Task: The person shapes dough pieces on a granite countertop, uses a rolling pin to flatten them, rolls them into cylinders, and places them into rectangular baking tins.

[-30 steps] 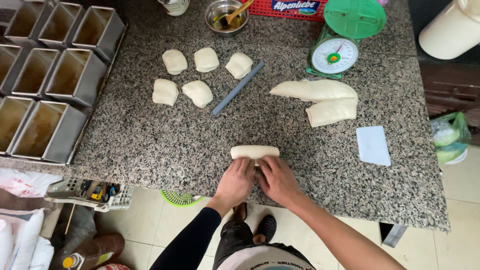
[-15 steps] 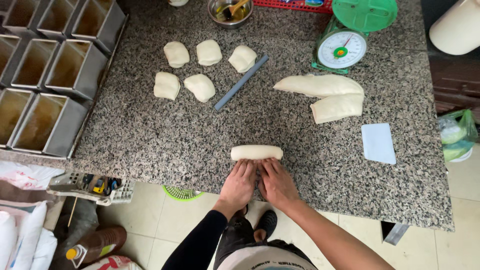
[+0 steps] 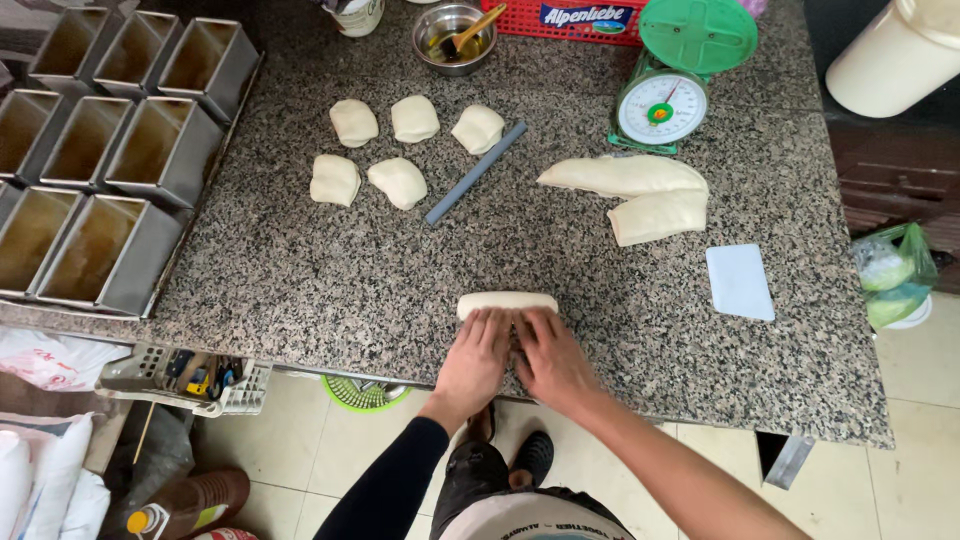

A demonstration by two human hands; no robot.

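Head view: I see both hands flat, side by side on one dough roll [image 3: 507, 303].
Left hand [image 3: 475, 360] and right hand [image 3: 550, 362] spread open, seemingly gripping nothing; five dough pieces [image 3: 399, 182], two slabs [image 3: 640, 195].

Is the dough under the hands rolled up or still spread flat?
Rolled up: the dough piece lies as a short log on the granite counter, both hands' fingertips against its near side.
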